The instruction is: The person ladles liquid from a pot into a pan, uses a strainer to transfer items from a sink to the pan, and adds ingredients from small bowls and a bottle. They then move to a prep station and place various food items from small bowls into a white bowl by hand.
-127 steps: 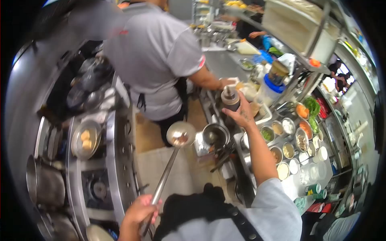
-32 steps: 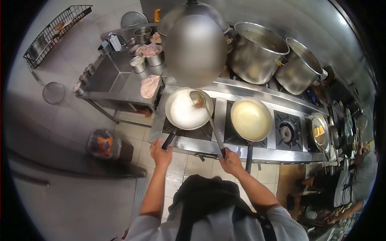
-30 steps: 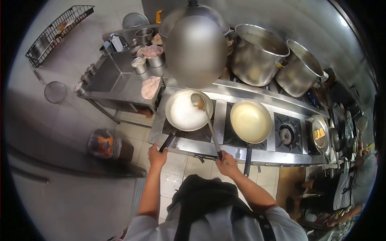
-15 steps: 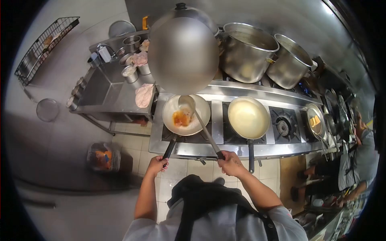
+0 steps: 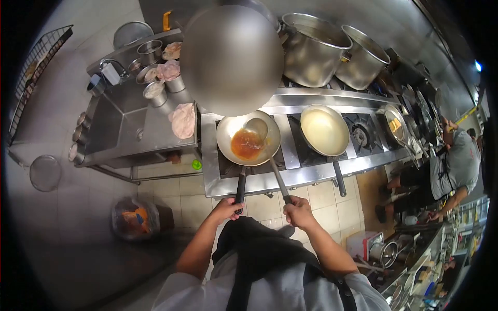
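A light-coloured frying pan [image 5: 224, 142] sits on the left burner, with reddish-brown liquid [image 5: 247, 146] pooled in it. My left hand [image 5: 226, 210] is wrapped round the end of its black handle. In my right hand [image 5: 299, 212] is the handle of a long metal ladle [image 5: 278, 179], whose bowl rests inside the pan beside the liquid. Right of it, a second frying pan [image 5: 324, 129] holds a smooth pale-yellow content, and its handle points towards me, untouched.
Two tall stockpots [image 5: 316, 57] stand behind the stove. A bare burner [image 5: 359, 133] and a pan with yellow pieces [image 5: 395, 125] are further right. Left are a steel sink [image 5: 114, 124], a pink cloth [image 5: 183, 121] and a lined bin [image 5: 132, 220]. Another person [image 5: 461, 160] stands far right.
The brown liquid has spread wider in the pan. The ladle's bowl has shifted to the right side of the pan and its handle stands steeper. My view has shifted too.
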Demonstrator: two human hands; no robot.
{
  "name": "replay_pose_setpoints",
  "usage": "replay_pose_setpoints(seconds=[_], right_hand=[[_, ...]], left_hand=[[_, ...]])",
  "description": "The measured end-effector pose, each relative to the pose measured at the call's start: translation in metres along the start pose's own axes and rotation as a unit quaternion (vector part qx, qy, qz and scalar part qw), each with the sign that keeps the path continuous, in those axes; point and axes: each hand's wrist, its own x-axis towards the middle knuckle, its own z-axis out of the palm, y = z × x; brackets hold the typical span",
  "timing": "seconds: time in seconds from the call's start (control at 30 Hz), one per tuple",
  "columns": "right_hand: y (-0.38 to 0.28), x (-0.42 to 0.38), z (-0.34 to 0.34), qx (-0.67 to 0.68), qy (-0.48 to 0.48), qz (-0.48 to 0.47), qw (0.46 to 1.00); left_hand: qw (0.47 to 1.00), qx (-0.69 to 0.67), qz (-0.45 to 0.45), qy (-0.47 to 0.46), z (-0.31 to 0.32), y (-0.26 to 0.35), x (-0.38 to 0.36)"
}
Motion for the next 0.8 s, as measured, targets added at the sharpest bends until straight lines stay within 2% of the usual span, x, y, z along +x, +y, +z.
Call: replay_pose_setpoints(seconds=[0.03, 0.07, 0.1, 0.13, 0.2, 0.27, 0.3, 0.37, 0.4, 0.47, 0.5, 0.57, 0.7, 0.73, 0.77, 0.8], right_hand=[[0.006, 0.002, 0.003, 0.119, -0.033, 0.019, 0.992], [0.004, 0.0, 0.002, 0.123, -0.026, 0.019, 0.992], [-0.007, -0.006, 0.002, 0.265, -0.07, 0.056, 0.96], [-0.015, -0.009, 0.001, 0.402, -0.113, 0.089, 0.904], [-0.02, -0.017, 0.005, 0.417, -0.117, 0.09, 0.897], [-0.029, -0.03, 0.014, 0.21, -0.057, 0.031, 0.976], [-0.027, -0.032, 0.017, 0.212, -0.053, 0.032, 0.975], [-0.024, -0.034, 0.022, -0.024, -0.005, -0.023, 0.999], [-0.02, -0.034, 0.023, -0.021, -0.001, -0.023, 0.999], [-0.013, -0.032, 0.023, -0.135, 0.077, -0.113, 0.981], [-0.007, -0.028, 0.023, -0.132, 0.081, -0.112, 0.982], [0.006, -0.017, 0.023, -0.299, 0.171, -0.191, 0.919], [0.015, -0.01, 0.028, -0.298, 0.18, -0.186, 0.919], [0.013, -0.01, 0.029, -0.184, 0.119, -0.132, 0.967], [0.012, -0.01, 0.031, -0.063, 0.055, -0.076, 0.994], [0.013, -0.009, 0.032, -0.057, 0.059, -0.075, 0.994]], left_hand=[[1.0, 0.003, 0.002, -0.013, -0.002, 0.0, 0.0], [1.0, 0.007, 0.002, -0.019, -0.005, 0.0, 0.002], [0.999, 0.009, 0.005, -0.038, -0.008, -0.001, 0.003], [0.998, 0.011, 0.008, -0.056, -0.011, -0.002, 0.004], [0.998, 0.014, 0.006, -0.066, -0.015, -0.004, 0.006], [0.997, 0.014, 0.004, -0.076, -0.016, -0.005, 0.007], [0.997, 0.017, 0.009, -0.076, -0.017, -0.003, 0.006], [0.997, 0.021, 0.014, -0.079, -0.018, 0.001, 0.004], [0.996, 0.028, 0.011, -0.082, -0.019, 0.002, 0.004], [0.995, 0.039, 0.008, -0.088, -0.02, 0.005, 0.004], [0.995, 0.043, 0.01, -0.09, -0.02, 0.005, 0.004], [0.994, 0.053, 0.012, -0.096, -0.02, 0.005, 0.004], [0.994, 0.044, 0.004, -0.098, -0.019, 0.004, 0.007], [0.995, 0.041, 0.0, -0.094, -0.019, 0.003, 0.007], [0.994, 0.046, -0.003, -0.096, -0.019, 0.002, 0.007], [0.995, 0.041, -0.01, -0.091, -0.018, 0.002, 0.008]])
